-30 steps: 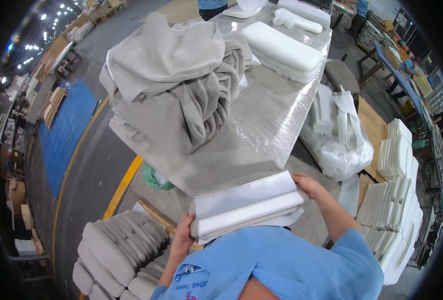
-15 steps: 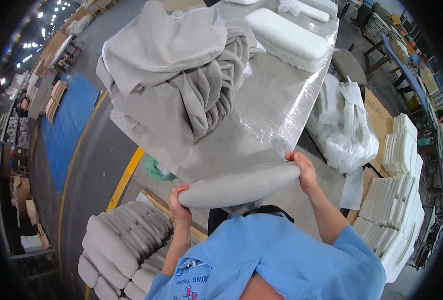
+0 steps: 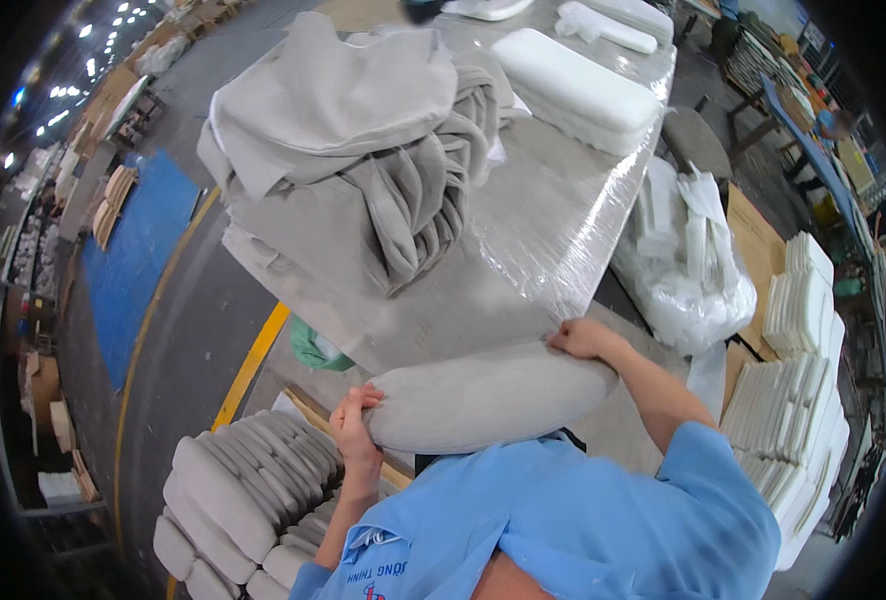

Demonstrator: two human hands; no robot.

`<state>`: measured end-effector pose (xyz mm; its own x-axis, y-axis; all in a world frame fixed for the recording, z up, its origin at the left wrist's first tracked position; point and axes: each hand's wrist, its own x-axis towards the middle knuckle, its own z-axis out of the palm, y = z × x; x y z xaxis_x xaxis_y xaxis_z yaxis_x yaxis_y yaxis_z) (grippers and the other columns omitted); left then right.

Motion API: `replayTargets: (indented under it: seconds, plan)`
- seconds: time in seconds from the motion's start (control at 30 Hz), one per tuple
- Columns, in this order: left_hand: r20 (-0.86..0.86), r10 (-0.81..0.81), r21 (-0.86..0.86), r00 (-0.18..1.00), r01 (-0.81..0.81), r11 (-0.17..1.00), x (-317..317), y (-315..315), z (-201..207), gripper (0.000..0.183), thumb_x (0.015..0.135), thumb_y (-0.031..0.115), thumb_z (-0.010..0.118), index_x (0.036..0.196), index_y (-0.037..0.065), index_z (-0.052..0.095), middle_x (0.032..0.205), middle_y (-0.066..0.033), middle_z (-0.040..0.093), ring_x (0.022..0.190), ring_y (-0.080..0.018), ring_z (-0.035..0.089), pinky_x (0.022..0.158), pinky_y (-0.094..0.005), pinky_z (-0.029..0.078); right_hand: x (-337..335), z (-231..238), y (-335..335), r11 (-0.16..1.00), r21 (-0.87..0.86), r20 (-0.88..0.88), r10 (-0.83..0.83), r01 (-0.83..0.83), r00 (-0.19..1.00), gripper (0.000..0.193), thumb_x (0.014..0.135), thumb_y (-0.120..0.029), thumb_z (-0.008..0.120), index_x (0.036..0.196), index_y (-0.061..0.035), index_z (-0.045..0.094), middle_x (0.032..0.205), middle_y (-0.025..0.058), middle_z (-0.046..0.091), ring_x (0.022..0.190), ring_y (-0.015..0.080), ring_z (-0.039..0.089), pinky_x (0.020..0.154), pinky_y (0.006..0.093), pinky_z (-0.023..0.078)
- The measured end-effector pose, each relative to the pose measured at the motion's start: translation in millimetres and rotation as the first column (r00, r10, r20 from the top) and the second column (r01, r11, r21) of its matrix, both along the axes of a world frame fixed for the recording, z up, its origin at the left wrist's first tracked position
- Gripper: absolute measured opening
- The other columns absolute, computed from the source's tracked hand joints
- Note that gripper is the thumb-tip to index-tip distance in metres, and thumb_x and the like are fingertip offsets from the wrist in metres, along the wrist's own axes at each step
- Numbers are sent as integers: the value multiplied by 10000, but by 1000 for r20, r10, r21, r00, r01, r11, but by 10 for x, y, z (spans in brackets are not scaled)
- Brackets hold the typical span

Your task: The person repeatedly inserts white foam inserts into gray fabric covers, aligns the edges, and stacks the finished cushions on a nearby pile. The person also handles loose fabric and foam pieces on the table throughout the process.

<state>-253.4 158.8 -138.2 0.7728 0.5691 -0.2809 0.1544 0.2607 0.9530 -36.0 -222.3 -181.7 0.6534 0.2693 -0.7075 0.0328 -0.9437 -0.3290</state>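
A grey fabric-covered cushion, long with rounded ends, lies across in front of my body at the near end of the table. My left hand grips its left end, fingers curled over the edge. At the far edge, toward the right end, my right hand is closed in a pinch on the cushion's cover. Farther off on the table, a heap of grey fabric covers is piled at the left. White padded cushion pieces rest at the far right of the table.
The table has a plastic-wrapped top. Stacked grey cushions stand at lower left, white pads at right. A clear bag of white pieces sits beside the table; a green bag is under its left corner.
The cushion has tilted and come closer to my body, showing more of its broad face. My right hand has shifted left from the cushion's right end to its far edge.
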Motion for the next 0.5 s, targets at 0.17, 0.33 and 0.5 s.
replayTargets:
  seconds: [0.17, 0.33, 0.5]
  plan:
    - [46, 209, -41, 977, -207, 978, 552, -241, 399, 453, 1097, 320, 559, 781, 16, 672, 861, -96, 701, 1032, -216, 639, 974, -386, 455, -242, 248, -5, 995, 103, -39, -2, 6, 999, 690, 1008, -627, 554, 1348, -41, 689, 1307, 246, 692, 1265, 427, 625, 1088, 457, 481]
    - [141, 121, -37, 983, -117, 992, 1171, -646, 707, 434, 1107, 336, 545, 804, 53, 673, 807, -29, 643, 891, -143, 570, 851, -318, 430, -704, 1297, 489, 752, 591, 260, 165, -292, 951, 852, 925, -521, 712, 1567, -37, 430, 1481, 265, 543, 1391, 460, 505, 1147, 510, 433]
    - [373, -98, -213, 923, 188, 959, 1574, -1374, 894, 343, 1114, 329, 535, 992, 48, 688, 968, -28, 649, 982, -125, 561, 923, -288, 424, -951, 1392, 482, 871, 487, 462, -196, -63, 865, 916, 776, -283, 874, 1538, -37, 430, 1368, 268, 633, 1271, 443, 620, 1077, 497, 496]
